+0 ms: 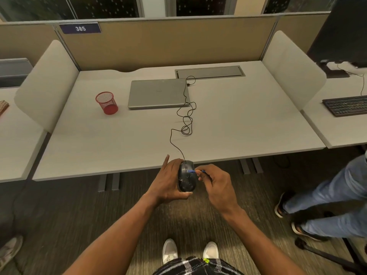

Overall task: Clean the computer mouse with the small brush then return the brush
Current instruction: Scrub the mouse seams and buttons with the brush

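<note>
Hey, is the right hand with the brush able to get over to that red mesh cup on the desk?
Probably yes, leaning. The right hand pinches the brush off the near edge of the desk; the red mesh cup stands open-topped, far left. Bare desk lies between, past the left hand holding the mouse.

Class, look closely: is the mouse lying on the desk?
No, the left hand holds the mouse up near the front edge of the desk while the right hand puts the brush to it.
</note>
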`<state>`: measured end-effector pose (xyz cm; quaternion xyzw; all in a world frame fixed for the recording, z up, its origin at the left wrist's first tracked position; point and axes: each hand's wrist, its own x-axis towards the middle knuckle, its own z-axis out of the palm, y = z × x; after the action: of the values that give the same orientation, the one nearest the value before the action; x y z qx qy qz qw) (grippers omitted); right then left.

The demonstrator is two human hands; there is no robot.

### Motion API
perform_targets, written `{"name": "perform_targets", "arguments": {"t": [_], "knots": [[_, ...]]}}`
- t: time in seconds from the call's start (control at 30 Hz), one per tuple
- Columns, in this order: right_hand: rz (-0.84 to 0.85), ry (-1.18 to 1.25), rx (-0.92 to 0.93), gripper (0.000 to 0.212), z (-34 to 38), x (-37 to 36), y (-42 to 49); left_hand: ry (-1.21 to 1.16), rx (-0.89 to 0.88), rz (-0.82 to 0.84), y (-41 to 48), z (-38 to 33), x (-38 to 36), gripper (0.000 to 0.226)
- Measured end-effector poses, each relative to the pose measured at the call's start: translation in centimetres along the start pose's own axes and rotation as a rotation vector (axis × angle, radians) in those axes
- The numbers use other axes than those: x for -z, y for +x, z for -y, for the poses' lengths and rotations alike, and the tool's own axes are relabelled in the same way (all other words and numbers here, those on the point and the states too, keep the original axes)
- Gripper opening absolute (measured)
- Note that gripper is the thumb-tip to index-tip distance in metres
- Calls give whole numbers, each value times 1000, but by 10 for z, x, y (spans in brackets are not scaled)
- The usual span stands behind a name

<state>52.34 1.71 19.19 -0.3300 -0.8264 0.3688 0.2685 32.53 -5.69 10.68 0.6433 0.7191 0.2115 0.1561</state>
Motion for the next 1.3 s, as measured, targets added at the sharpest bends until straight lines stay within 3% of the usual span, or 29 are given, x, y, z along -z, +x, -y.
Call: {"name": "perform_targets", "arguments": {"t": [0.13, 0.3, 0.77, 0.9, 1.07, 1.3], "knots": [[124, 4, 3, 12, -1, -1, -2, 2, -6, 9, 1, 1, -1, 118], [101, -12, 60, 15, -5, 0, -2, -11, -1, 1, 2, 2, -1, 117], [234, -48, 127, 12, -3, -6, -12, -29, 25, 14, 2, 3, -3, 121], [178, -62, 196, 22, 2, -5, -9, -13, 10, 15, 4, 2, -2, 117], [285, -206, 255, 25, -1, -9, -2, -5, 8, 36, 5, 2, -4, 116], [283, -97, 225, 22, 7, -6, -1, -3, -12, 27, 7, 4, -6, 112]]}}
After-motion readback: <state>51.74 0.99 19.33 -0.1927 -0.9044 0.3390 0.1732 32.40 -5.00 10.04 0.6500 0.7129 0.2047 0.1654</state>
